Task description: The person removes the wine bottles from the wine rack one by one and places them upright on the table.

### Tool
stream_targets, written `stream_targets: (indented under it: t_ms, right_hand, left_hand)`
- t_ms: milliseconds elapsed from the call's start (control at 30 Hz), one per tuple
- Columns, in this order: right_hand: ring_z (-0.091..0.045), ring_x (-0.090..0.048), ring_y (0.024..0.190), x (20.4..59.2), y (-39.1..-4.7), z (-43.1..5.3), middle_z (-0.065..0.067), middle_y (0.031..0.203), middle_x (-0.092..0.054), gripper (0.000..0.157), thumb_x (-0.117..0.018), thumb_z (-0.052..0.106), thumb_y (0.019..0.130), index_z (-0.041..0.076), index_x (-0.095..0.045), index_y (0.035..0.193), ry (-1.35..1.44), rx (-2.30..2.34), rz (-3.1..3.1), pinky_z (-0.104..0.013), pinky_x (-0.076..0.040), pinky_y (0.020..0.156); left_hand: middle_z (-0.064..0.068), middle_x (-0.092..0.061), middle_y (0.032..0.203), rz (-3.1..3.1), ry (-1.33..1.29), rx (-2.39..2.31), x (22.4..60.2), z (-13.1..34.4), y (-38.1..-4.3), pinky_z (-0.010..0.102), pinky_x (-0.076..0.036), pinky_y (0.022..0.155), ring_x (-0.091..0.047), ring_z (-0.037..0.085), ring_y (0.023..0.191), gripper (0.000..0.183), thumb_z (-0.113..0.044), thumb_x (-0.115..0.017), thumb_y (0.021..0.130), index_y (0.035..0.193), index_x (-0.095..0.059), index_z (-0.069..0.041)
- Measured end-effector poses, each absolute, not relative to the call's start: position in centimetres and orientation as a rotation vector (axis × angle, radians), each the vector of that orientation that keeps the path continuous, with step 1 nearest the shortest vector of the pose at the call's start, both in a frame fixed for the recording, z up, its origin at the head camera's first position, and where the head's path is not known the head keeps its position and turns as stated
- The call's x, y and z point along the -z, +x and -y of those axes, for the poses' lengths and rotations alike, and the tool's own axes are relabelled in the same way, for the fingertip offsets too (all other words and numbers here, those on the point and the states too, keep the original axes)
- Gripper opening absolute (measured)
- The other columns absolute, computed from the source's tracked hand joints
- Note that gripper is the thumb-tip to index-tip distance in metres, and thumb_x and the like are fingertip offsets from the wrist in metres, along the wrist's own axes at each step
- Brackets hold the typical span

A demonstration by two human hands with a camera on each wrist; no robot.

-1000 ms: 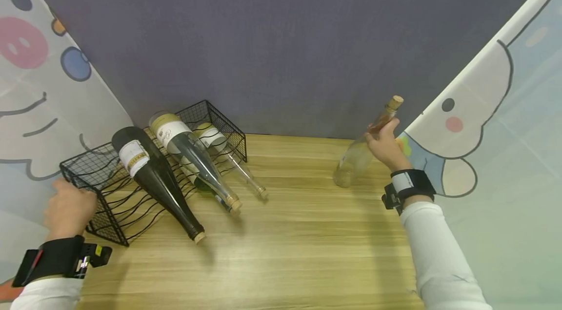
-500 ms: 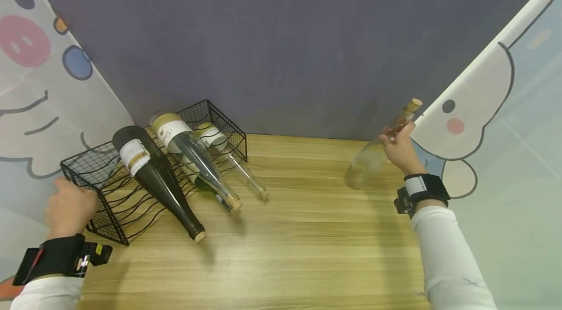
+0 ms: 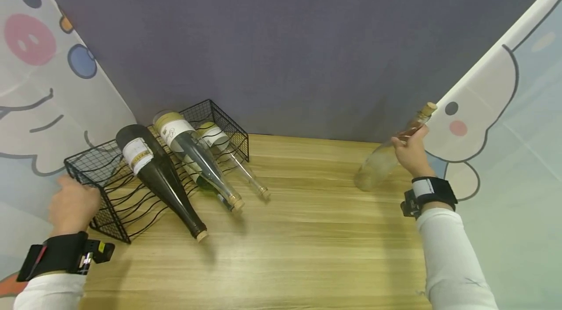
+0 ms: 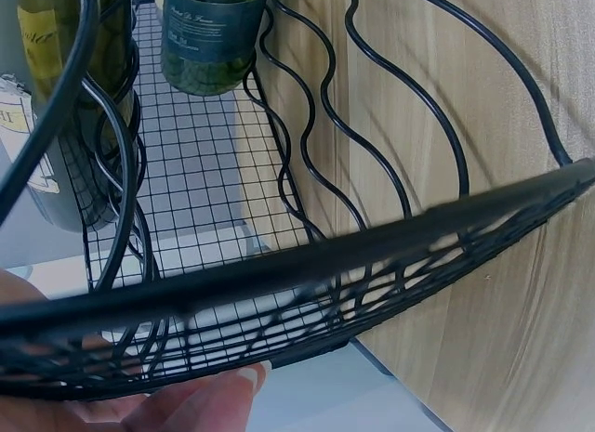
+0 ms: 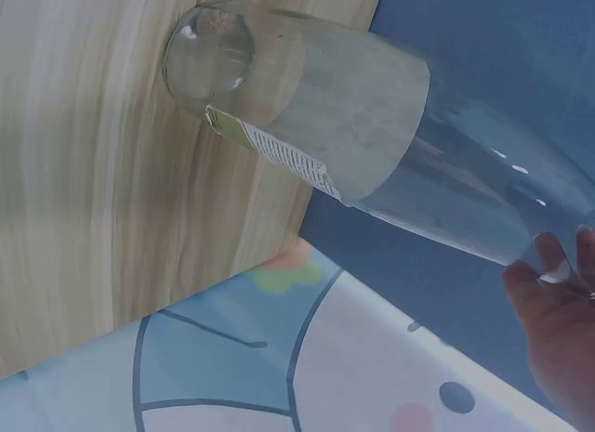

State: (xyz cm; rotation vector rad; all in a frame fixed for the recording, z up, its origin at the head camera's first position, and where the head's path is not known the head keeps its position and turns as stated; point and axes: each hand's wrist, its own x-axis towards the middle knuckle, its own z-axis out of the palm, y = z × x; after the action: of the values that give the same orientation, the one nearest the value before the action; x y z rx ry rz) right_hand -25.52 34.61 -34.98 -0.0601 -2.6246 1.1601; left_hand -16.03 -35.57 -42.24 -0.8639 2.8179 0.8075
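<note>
Compared with 1 second earlier, the right hand (image 3: 411, 154) and the held bottle (image 3: 378, 164) had moved further right above the wooden table (image 3: 307, 232); the left hand (image 3: 72, 205) had kept its place at the wire rack (image 3: 94, 156).

Head view: the right fingers were closed round the neck of the held bottle, clear glass, tilted, its cork (image 3: 429, 108) up and to the right. The left hand gripped the rack's near left end. I counted 4 bottles in the rack: 1 dark bottle (image 3: 160, 178), 1 labelled clear bottle (image 3: 197, 156), 1 slimmer bottle (image 3: 239, 166) and, partly hidden, 1 green bottle (image 3: 204, 184).

Left wrist view: fingertips (image 4: 237, 390) showed below the rack's mesh end; the remaining grip was partly hidden.

Right wrist view: fingers curled against the glass at the edge; a paper label (image 5: 279, 158) was noted. Whether the base touched wood, I could not tell.
</note>
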Motion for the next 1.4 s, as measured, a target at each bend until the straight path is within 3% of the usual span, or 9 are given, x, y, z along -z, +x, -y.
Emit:
stream_targets:
  t_ms: [100,200,367,767,867,1100,1200,1300,1400]
  right_hand:
    - [-0.034,-0.049,0.118,35.0,-25.3,-35.1,-0.010,0.115,-0.039,0.050,-0.045,0.004,0.099,-0.004,-0.009,0.132,-0.088,-1.138,2.618,-0.010,-0.040,0.082]
    - [-0.018,-0.050,0.109,35.0,-25.1,-35.6,-0.005,0.114,-0.037,0.048,-0.045,0.005,0.100,-0.001,-0.009,0.131,-0.116,-1.129,2.616,-0.007,-0.039,0.080]
    - [-0.001,-0.041,0.097,34.9,-24.7,-36.3,-0.002,0.114,-0.032,0.049,-0.044,0.004,0.099,0.000,-0.008,0.133,-0.174,-1.178,2.596,-0.003,-0.039,0.079]
    - [-0.001,-0.039,0.097,34.7,-24.2,-36.9,-0.001,0.113,-0.029,0.045,-0.042,0.005,0.100,0.002,-0.009,0.129,-0.218,-1.155,2.603,-0.014,-0.039,0.086]
    - [-0.002,-0.039,0.100,34.7,-24.2,-36.9,0.000,0.112,-0.030,0.046,-0.043,0.006,0.101,0.003,-0.008,0.131,-0.231,-1.167,2.598,-0.024,-0.041,0.094]
    - [-0.025,-0.040,0.123,34.7,-24.3,-37.1,0.005,0.112,-0.031,0.052,-0.044,0.012,0.102,0.008,-0.005,0.137,-0.260,-1.267,2.574,-0.042,-0.037,0.112]
    - [-0.030,-0.036,0.128,34.4,-24.3,-36.9,0.006,0.110,-0.031,0.065,-0.048,0.022,0.102,0.009,0.002,0.140,-0.324,-1.303,2.573,-0.041,-0.035,0.110]
    - [-0.023,-0.035,0.124,33.7,-24.0,-36.3,0.008,0.111,-0.027,0.079,-0.057,0.033,0.097,0.017,0.006,0.141,-0.447,-1.362,2.485,-0.034,-0.033,0.105]
    - [-0.014,-0.027,0.119,33.0,-24.0,-35.4,0.005,0.120,-0.019,0.087,-0.069,0.032,0.090,0.023,0.001,0.141,-0.483,-1.408,2.291,-0.028,-0.029,0.101]
  left_hand:
    - [0.052,-0.043,0.101,-2.824,-0.862,-0.811,42.2,35.6,-16.1,0.058,-0.042,0.062,-0.050,0.066,0.086,0.064,-0.016,-0.031,0.095,0.139,-0.007,0.025]
    - [0.052,-0.043,0.100,-2.831,-0.858,-0.805,42.3,35.6,-16.1,0.058,-0.042,0.062,-0.050,0.066,0.086,0.064,-0.015,-0.031,0.096,0.139,-0.008,0.025]
    - [0.053,-0.042,0.100,-2.822,-0.849,-0.807,42.4,35.7,-16.0,0.060,-0.042,0.063,-0.049,0.067,0.086,0.064,-0.016,-0.031,0.096,0.139,-0.007,0.025]
    - [0.051,-0.042,0.101,-2.817,-0.847,-0.826,42.2,35.6,-16.0,0.060,-0.042,0.065,-0.048,0.066,0.087,0.062,-0.017,-0.030,0.097,0.138,-0.009,0.024]
    - [0.053,-0.041,0.102,-2.815,-0.845,-0.824,42.2,35.5,-15.9,0.062,-0.042,0.067,-0.047,0.067,0.089,0.062,-0.017,-0.029,0.097,0.139,-0.008,0.024]
    - [0.055,-0.039,0.108,-2.806,-0.857,-0.818,42.1,35.4,-15.8,0.064,-0.041,0.071,-0.045,0.068,0.093,0.064,-0.018,-0.030,0.097,0.140,-0.006,0.024]
    - [0.055,-0.039,0.108,-2.808,-0.860,-0.818,42.1,35.4,-15.8,0.065,-0.041,0.071,-0.045,0.068,0.093,0.064,-0.017,-0.030,0.097,0.140,-0.007,0.024]
    - [0.054,-0.040,0.106,-2.815,-0.854,-0.811,42.2,35.5,-15.8,0.065,-0.041,0.070,-0.045,0.068,0.092,0.064,-0.017,-0.030,0.097,0.140,-0.007,0.025]
    - [0.053,-0.040,0.104,-2.815,-0.852,-0.816,42.1,35.5,-15.9,0.063,-0.041,0.069,-0.046,0.068,0.090,0.064,-0.018,-0.030,0.097,0.140,-0.007,0.024]
